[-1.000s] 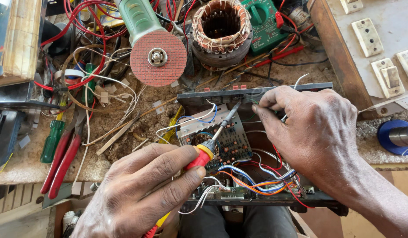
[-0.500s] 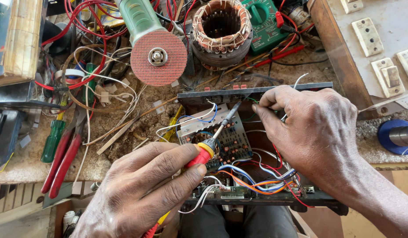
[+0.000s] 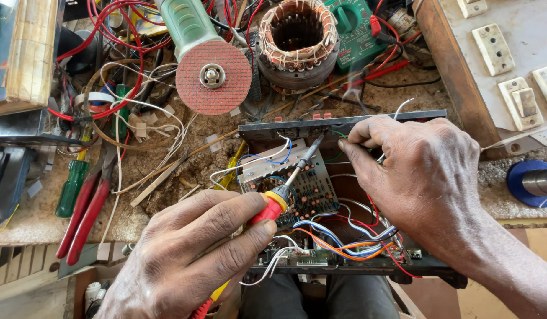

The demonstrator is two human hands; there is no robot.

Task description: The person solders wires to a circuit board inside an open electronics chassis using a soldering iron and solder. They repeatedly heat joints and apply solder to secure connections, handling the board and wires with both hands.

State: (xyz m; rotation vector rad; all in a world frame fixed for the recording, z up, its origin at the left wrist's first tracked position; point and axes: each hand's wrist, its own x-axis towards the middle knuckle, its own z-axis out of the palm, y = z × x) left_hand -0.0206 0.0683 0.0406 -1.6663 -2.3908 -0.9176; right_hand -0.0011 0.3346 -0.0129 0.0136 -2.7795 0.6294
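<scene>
Left hand [image 3: 196, 260] fingers wrapped soldering iron [image 3: 288, 183]; right hand [image 3: 421, 177] at 3 o'clock pinched thin wire [image 3: 391, 112] over circuit board [image 3: 297, 189].

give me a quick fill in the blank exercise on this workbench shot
1. The left hand holds a soldering iron with a red and ____ handle.
2. The right hand pinches a thin ____ wire above the open device.
3. The angle grinder has a ____ body and a red disc.
4. The pliers beside the green screwdriver have ____ handles.

Missing words: yellow; white; green; red
</scene>
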